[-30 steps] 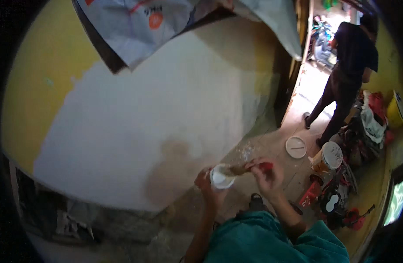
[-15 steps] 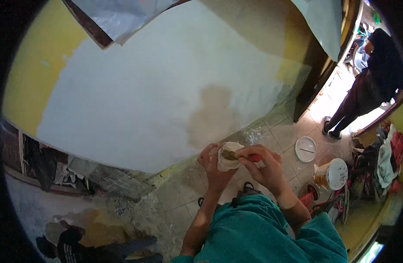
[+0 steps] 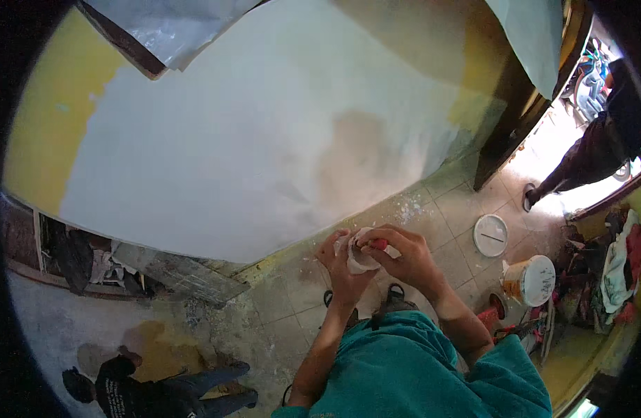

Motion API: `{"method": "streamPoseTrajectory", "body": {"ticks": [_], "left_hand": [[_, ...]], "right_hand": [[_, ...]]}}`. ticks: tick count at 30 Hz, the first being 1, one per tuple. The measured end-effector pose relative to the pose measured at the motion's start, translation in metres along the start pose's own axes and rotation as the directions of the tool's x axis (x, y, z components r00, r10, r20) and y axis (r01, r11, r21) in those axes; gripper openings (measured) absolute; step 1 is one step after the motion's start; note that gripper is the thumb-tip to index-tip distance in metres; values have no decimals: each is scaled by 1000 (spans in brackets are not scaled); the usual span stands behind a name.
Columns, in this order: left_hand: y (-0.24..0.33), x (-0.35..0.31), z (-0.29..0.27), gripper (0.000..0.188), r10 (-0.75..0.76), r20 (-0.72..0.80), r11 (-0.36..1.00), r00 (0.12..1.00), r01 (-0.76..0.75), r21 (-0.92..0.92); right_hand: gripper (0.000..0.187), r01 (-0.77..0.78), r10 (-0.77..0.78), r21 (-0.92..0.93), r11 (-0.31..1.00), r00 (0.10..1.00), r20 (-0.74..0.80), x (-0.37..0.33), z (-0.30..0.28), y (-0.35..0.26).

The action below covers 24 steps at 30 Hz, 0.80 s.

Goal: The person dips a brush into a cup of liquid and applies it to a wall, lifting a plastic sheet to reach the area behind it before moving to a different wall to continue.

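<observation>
My left hand point(image 3: 336, 259) grips a small white cup point(image 3: 360, 259) from the left side, close in front of my chest. My right hand point(image 3: 404, 254) is closed over the cup's top and holds a tool with a red handle point(image 3: 379, 244), whose working end is hidden inside the cup. Both hands touch the cup. Behind them stands a wall point(image 3: 264, 153) coated in white, with yellow strips left at its left and right ends.
A round white lid point(image 3: 490, 235) lies on the tiled floor, and a white paint bucket point(image 3: 531, 281) stands beside it. Clutter is piled at the right. One person point(image 3: 599, 146) stands in the doorway, another person point(image 3: 160, 393) crouches lower left.
My view has swung left and down along the wall. My right hand has moved over the cup's top, and both hands sit closer to my chest.
</observation>
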State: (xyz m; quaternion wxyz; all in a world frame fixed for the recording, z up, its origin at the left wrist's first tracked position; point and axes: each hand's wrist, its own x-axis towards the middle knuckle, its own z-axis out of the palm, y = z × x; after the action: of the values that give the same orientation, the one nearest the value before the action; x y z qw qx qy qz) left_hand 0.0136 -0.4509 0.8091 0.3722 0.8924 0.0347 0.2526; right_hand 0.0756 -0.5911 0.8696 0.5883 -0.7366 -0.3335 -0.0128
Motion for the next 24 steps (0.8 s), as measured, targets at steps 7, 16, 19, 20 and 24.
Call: {"method": "streamPoseTrajectory", "body": {"ticks": [7, 16, 19, 20, 24], "left_hand": [[-26, 13, -8, 72, 4, 21, 990, 1000, -1, -141], [-52, 44, -25, 66, 103, -16, 976, 995, -104, -190], [-61, 51, -31, 65, 189, -11, 972, 982, -189, -140], [-63, 50, -33, 64, 172, 21, 973, 985, -166, -163], [-73, 53, -34, 62, 139, 81, 953, 987, -111, -281]], "right_hand": [[21, 37, -37, 26, 999, 999, -12, 12, -1, -4], [20, -90, 581, 646, 758, 543, -606, 4, 29, 5], [18, -50, 482, 540, 840, 525, -701, -9, 50, 3], [17, -58, 467, 509, 859, 494, -733, -8, 58, -8], [14, -24, 373, 405, 914, 441, -816, -13, 83, -18]]}}
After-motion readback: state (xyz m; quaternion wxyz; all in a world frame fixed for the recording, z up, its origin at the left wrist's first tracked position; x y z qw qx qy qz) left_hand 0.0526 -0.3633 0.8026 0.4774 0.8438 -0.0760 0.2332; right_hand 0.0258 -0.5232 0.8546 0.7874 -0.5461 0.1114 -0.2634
